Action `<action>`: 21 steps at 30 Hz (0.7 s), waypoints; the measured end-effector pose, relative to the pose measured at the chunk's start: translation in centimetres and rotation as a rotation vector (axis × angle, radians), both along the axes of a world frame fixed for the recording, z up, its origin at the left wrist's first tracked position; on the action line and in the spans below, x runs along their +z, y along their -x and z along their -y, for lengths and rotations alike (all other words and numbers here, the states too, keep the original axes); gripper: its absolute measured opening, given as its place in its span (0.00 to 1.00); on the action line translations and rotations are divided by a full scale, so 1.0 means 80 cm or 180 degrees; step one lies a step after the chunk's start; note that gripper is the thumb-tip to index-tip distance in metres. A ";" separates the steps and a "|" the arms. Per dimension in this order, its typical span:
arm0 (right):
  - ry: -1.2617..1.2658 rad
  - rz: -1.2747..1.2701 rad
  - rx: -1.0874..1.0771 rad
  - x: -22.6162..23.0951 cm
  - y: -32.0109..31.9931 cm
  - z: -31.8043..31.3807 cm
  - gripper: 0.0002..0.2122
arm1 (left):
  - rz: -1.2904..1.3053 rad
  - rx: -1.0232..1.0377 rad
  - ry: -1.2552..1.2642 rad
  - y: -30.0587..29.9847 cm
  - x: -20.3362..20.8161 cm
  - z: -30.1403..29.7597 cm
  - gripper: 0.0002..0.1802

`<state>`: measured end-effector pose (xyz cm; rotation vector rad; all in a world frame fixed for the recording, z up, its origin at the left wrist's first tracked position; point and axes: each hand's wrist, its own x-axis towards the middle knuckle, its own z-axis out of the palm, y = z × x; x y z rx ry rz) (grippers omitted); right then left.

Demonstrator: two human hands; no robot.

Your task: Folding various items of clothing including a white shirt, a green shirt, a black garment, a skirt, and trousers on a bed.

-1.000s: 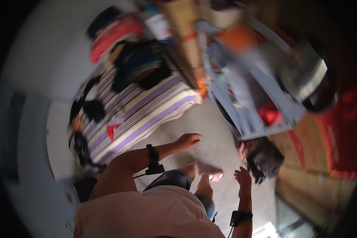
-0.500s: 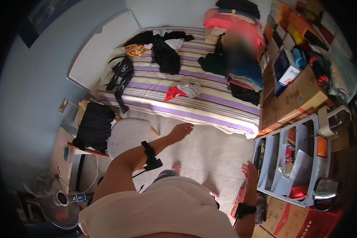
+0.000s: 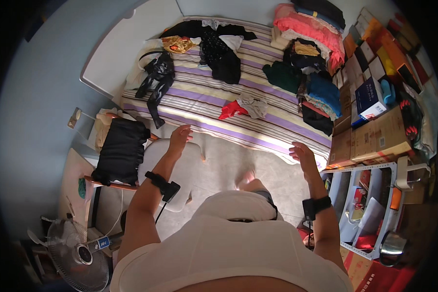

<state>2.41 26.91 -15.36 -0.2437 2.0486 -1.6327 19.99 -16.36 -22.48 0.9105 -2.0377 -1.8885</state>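
Note:
My left hand (image 3: 180,138) is held out over the grey seat of a chair (image 3: 168,168), fingers loosely stretched and nothing in them. Further right, my right hand (image 3: 302,155) hangs in the air by the near edge of the bed, open and bare. A striped sheet (image 3: 199,104) covers that bed. On it lie a small red and grey garment (image 3: 243,106), black shiny clothing (image 3: 158,85) at the left, and a black dotted garment (image 3: 220,58). Folded clothes (image 3: 323,92) are stacked toward the right. Each wrist wears a black strap with a small device.
A black garment (image 3: 121,151) drapes over the chair's back. At lower left stands a fan (image 3: 80,253). Cardboard boxes (image 3: 382,134) pile up along the right, above a white shelf unit (image 3: 345,170) with a metal pot (image 3: 392,246) beside it.
I have stepped closer to the bed. My left hand has swung left, over the chair, while my right hand has risen forward toward the bed's edge. The things on the bed lie as before.

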 end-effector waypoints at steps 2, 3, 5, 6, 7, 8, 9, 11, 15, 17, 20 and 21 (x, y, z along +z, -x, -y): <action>-0.0049 0.0058 0.0112 0.002 0.036 0.026 0.17 | 0.0040 0.0126 -0.0238 0.023 -0.018 0.020 0.19; -0.0069 0.0076 0.0127 -0.003 0.057 0.035 0.17 | 0.0058 0.0141 -0.0258 0.038 -0.028 0.028 0.19; -0.0127 0.0070 0.0218 -0.021 0.106 0.051 0.17 | 0.0222 0.0213 -0.0510 0.078 -0.043 0.044 0.19; -0.0090 0.0084 0.0255 -0.035 0.132 0.058 0.16 | 0.0239 0.0220 -0.0523 0.101 -0.050 0.053 0.19; -0.0107 0.0102 0.0268 -0.048 0.159 0.068 0.16 | 0.0267 0.0270 -0.0628 0.126 -0.057 0.063 0.20; -0.0125 0.0157 0.0259 -0.061 0.186 0.076 0.16 | 0.0299 0.0318 -0.0734 0.151 -0.064 0.072 0.21; -0.0146 0.0214 0.0245 -0.075 0.213 0.085 0.16 | 0.0324 0.0326 -0.0755 0.174 -0.073 0.078 0.21; -0.0264 0.0321 0.0241 -0.086 0.257 0.116 0.15 | 0.0654 0.0382 -0.0790 0.219 -0.089 0.098 0.21; -0.0311 0.0551 0.0396 -0.087 0.333 0.172 0.15 | 0.0990 0.0265 -0.0851 0.323 -0.125 0.129 0.20; 0.0012 0.0630 0.0468 -0.083 0.366 0.205 0.15 | 0.1031 0.0207 -0.0796 0.370 -0.157 0.156 0.19; -0.0255 0.0718 0.0465 -0.086 0.404 0.232 0.14 | 0.1008 0.0177 -0.0750 0.450 -0.195 0.160 0.24; -0.0309 0.0757 0.0465 -0.087 0.413 0.240 0.15 | 0.1067 0.0156 -0.0914 0.475 -0.208 0.159 0.28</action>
